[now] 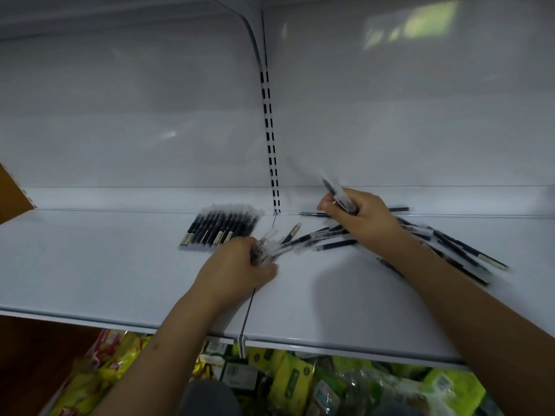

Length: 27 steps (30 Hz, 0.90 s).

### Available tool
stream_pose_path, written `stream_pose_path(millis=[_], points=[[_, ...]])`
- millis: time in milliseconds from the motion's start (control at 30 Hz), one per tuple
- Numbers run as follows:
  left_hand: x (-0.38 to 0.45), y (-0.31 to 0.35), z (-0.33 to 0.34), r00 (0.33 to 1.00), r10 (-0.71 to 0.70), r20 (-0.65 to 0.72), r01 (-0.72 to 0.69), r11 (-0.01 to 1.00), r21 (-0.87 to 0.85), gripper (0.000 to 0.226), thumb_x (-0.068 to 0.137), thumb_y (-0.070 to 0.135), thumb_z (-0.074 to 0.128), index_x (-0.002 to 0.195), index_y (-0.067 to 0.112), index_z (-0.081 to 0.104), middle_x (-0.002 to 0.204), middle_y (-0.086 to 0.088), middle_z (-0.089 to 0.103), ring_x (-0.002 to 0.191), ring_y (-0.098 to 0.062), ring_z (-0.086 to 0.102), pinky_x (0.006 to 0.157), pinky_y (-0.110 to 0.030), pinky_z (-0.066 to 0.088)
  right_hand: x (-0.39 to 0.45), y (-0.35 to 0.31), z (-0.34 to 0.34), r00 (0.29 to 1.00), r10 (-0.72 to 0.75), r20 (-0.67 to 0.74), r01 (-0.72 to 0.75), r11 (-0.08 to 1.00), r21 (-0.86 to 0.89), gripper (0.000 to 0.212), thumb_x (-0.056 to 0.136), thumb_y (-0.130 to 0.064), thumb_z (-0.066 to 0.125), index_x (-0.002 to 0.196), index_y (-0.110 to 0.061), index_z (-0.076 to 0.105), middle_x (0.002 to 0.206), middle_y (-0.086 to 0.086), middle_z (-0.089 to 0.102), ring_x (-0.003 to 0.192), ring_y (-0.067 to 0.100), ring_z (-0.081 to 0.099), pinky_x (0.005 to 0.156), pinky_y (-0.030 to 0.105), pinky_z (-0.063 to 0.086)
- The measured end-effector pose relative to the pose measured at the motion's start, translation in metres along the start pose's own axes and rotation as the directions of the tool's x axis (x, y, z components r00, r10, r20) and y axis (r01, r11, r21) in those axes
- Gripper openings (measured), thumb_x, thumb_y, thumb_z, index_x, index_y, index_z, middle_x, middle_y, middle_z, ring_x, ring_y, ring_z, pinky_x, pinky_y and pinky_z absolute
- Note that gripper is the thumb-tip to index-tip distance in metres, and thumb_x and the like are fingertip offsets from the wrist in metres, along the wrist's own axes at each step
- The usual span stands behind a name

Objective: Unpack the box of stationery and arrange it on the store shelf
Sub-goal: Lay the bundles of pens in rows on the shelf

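A: Start at the left of the frame. What's there?

B: A brown cardboard edge [12, 190] pokes in at the far left. Beside it runs bare, smooth white metal shelf [90, 259], glossy, with a rounded front lip crossing the lower part of the frame.

A: And the pens?

B: Left of centre, a tidy row of pens [220, 228] lies flat near the back edge: dark slim barrels, clear caps, pale labels, side by side and touching. Just below and right of it the left hand [237, 265] has its fingers curled round a small bunch of pens [270, 246], blurred.

A: The middle?

B: A slotted upright strip [270, 139] runs down the white back panel, and a thin wire divider [247, 313] crosses the shelf to the lip.

A: Right side?

B: The right hand [360, 217] grips a pen [335, 192], its end sticking up and back. Under and beyond that hand a loose pile of pens [456, 250] sprawls, crossed at angles, towards the right edge.

A: Below the shelf?

B: Crinkly yellow and green packets [294, 382] at the bottom of the frame.
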<state>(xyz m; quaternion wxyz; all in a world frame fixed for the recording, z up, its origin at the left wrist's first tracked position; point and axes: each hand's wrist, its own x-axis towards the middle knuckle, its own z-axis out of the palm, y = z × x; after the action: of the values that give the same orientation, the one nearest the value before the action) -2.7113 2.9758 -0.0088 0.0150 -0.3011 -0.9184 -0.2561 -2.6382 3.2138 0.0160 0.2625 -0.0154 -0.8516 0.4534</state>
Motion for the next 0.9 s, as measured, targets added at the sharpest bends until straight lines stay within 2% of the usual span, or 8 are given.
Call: stream_pose_path(millis=[133, 233, 333, 467, 600, 667, 767, 900], points=[[0.005, -0.001, -0.001, 0.998, -0.023, -0.055, 0.023, 1.0, -0.012, 0.025, 0.083, 0.033, 0.071, 0.075, 0.015, 0.056, 0.069, 0.001, 0.059, 0.061, -0.014, 0.054, 0.052, -0.027, 0.039, 0.0, 0.003, 0.002, 0.999, 0.017, 0.028, -0.015, 0.998, -0.068, 0.022, 0.093, -0.037, 0.059, 0.088, -0.02, 0.071, 0.086, 0.017, 0.065, 0.068, 0.019, 0.053, 0.063, 0.03, 0.042], [0.012, 0.003, 0.0, 0.988, 0.01, -0.153, -0.013, 1.0, -0.022, 0.026, 0.09, 0.028, 0.065, 0.071, 0.024, 0.048, 0.065, 0.007, 0.052, 0.059, -0.009, 0.049, 0.049, -0.024, 0.032, 0.003, 0.005, -0.003, 1.0, 0.026, -0.013, -0.026, 0.997, -0.066, 0.017, 0.094, -0.035, 0.059, 0.086, -0.028, 0.073, 0.087, 0.011, 0.068, 0.08, 0.027, 0.062, 0.072, 0.036, 0.051], [0.018, 0.008, 0.003, 0.988, 0.033, -0.153, -0.043, 0.997, -0.063, 0.035, 0.097, 0.03, 0.058, 0.067, 0.028, 0.04, 0.063, 0.008, 0.046, 0.058, -0.011, 0.045, 0.048, -0.02, 0.024, 0.004, 0.008, -0.007, 0.999, 0.007, -0.052, -0.01, 0.998, -0.056, 0.018, 0.095, -0.028, 0.059, 0.083, -0.031, 0.071, 0.082, 0.009, 0.066, 0.078, 0.028, 0.06, 0.067, 0.032, 0.049], [0.021, 0.015, 0.014, 0.995, 0.081, -0.055, -0.079, 0.996, 0.047, 0.043, 0.089, 0.051, 0.064, 0.067, 0.025, 0.038, 0.075, 0.007, 0.04, 0.061, -0.008, 0.04, 0.05, -0.026, 0.025, 0.005, 0.009, -0.008, 0.998, 0.018, -0.055, -0.021, 0.998, -0.056, 0.018, 0.096, -0.027, 0.058, 0.084, -0.031, 0.071, 0.074, 0.003, 0.061, 0.066, 0.02, 0.053, 0.061, 0.024, 0.043], [0.025, 0.013, 0.016, 0.996, 0.08, -0.033, -0.077, 0.992, 0.1, 0.041, 0.087, 0.051, 0.066, 0.071, 0.02, 0.044, 0.074, 0.005, 0.041, 0.062, -0.008, 0.041, 0.051, -0.026, 0.026, 0.006, 0.011, -0.007, 0.998, 0.026, -0.05, -0.028, 0.998, -0.05, 0.016, 0.095, -0.025, 0.059, 0.086, -0.028, 0.072, 0.072, 0.005, 0.058, 0.066, 0.022, 0.052, 0.063, 0.027, 0.046], [0.025, 0.012, 0.014, 0.996, 0.071, -0.05, -0.068, 0.996, 0.059, 0.038, 0.085, 0.048, 0.069, 0.074, 0.017, 0.05, 0.07, 0.004, 0.049, 0.059, -0.008, 0.045, 0.05, -0.027, 0.029, 0.006, 0.011, -0.008, 0.998, 0.022, -0.053, -0.024, 0.999, -0.048, 0.016, 0.095, -0.025, 0.059, 0.086, -0.027, 0.072, 0.071, 0.002, 0.057, 0.066, 0.017, 0.052, 0.063, 0.026, 0.045], [0.021, 0.009, 0.011, 0.992, 0.059, -0.109, -0.061, 0.998, -0.013, 0.026, 0.081, 0.043, 0.073, 0.081, 0.02, 0.059, 0.068, 0.006, 0.06, 0.059, -0.005, 0.053, 0.051, -0.024, 0.035, 0.005, 0.011, -0.007, 0.999, 0.026, -0.043, -0.029, 0.998, -0.063, 0.015, 0.095, -0.029, 0.059, 0.087, -0.029, 0.072, 0.075, 0.007, 0.062, 0.069, 0.024, 0.055, 0.066, 0.029, 0.048], [0.023, 0.007, 0.006, 0.983, 0.079, -0.166, -0.1, 0.988, -0.12, 0.025, 0.084, 0.036, 0.075, 0.07, 0.024, 0.058, 0.06, 0.006, 0.056, 0.051, -0.002, 0.048, 0.047, -0.015, 0.032, 0.005, 0.011, -0.008, 0.997, 0.047, -0.054, -0.05, 0.998, -0.044, 0.014, 0.095, -0.03, 0.06, 0.088, -0.028, 0.072, 0.08, 0.012, 0.063, 0.07, 0.022, 0.055, 0.065, 0.03, 0.048]])
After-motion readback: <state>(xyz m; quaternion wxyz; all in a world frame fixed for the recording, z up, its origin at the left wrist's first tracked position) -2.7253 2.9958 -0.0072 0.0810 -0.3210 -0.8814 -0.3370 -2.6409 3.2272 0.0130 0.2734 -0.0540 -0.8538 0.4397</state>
